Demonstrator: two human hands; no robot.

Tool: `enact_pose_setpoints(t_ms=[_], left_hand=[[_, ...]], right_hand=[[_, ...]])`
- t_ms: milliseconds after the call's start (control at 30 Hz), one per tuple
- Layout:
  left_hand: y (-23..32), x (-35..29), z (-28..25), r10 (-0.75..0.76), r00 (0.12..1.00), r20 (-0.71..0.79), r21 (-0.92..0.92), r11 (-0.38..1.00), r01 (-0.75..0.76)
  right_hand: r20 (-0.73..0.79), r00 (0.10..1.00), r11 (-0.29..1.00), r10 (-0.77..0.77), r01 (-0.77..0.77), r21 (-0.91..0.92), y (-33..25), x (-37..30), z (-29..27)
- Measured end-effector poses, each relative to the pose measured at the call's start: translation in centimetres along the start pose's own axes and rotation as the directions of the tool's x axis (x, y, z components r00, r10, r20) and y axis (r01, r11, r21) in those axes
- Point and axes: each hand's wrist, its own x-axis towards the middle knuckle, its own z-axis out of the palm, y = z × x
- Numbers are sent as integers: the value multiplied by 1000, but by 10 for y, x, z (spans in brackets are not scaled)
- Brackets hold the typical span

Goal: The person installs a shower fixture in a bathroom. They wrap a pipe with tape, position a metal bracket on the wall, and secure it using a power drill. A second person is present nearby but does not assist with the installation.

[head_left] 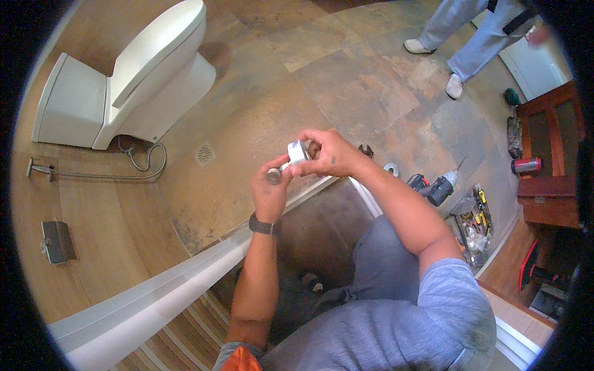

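Note:
Both my hands meet in front of me above the tiled floor. My left hand [272, 191], with a dark watch on its wrist, is closed around a metal pipe fitting [273, 176] whose round end points toward me. Fingers of my right hand [328, 154] pinch a white ring [297, 152] that looks like a roll of thread tape. The ring sits close against the fitting's far end; whether tape runs between them is too small to tell.
A white toilet [142, 80] stands at the far left, a hose [105, 178] beside it. To my right lie a wrench [366, 150], a cordless drill [440, 188] and a tool tray [473, 229]. A low white sill [185, 278] crosses before me. Another person's legs [473, 43] stand far right.

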Motion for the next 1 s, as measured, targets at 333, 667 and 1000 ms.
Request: enact_pose_setpoints(t_ms=[333, 667, 1000], left_hand=[[8, -3, 9, 212, 977, -29, 123, 971, -207], [8, -3, 16, 165, 984, -61, 131, 979, -156], [4, 5, -2, -46, 997, -58, -6, 999, 46]], right_hand=[[82, 822, 800, 564, -568, 193, -8, 6, 15], [-400, 896, 976, 193, -216, -13, -7, 6, 23], [74, 996, 962, -57, 35, 270, 10, -2, -4]])
